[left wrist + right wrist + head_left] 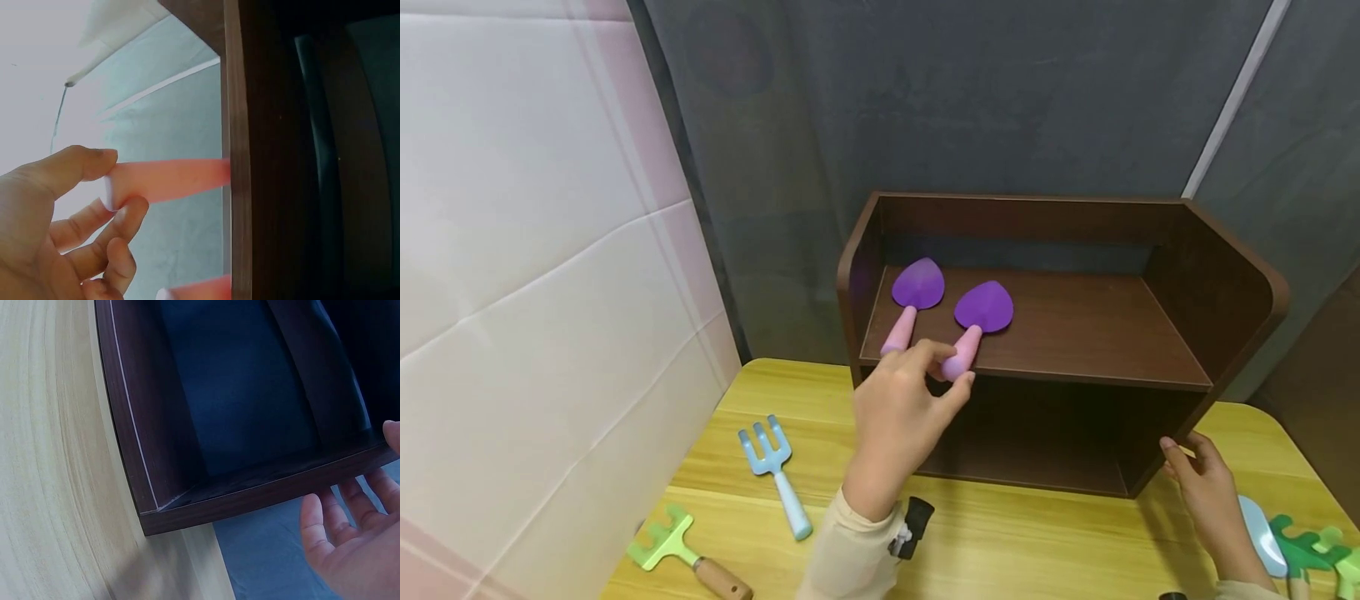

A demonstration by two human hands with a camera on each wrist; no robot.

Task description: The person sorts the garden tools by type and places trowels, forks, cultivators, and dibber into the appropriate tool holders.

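My left hand (901, 408) pinches the thick end of a pink handle, thumb against the fingers, at the front of the brown shelf unit (1075, 325). That handle belongs to a toy shovel (985, 307) with a purple blade, which lies over the upper board with the handle jutting past its front edge. Just left of it, a second purple toy shovel (919, 284) lies on the same board. My right hand (1208, 492) holds the unit's right side panel (269, 495) low down, thumb at the front edge and fingers along the outer side.
Left of the unit, a blue toy fork (778, 475) and a green toy rake (677, 546) with a wooden handle lie on the yellow wood-grain table (1000, 533). Several green and blue tools (1303, 546) lie by the right wrist. A dark curtain (1000, 100) hangs behind.
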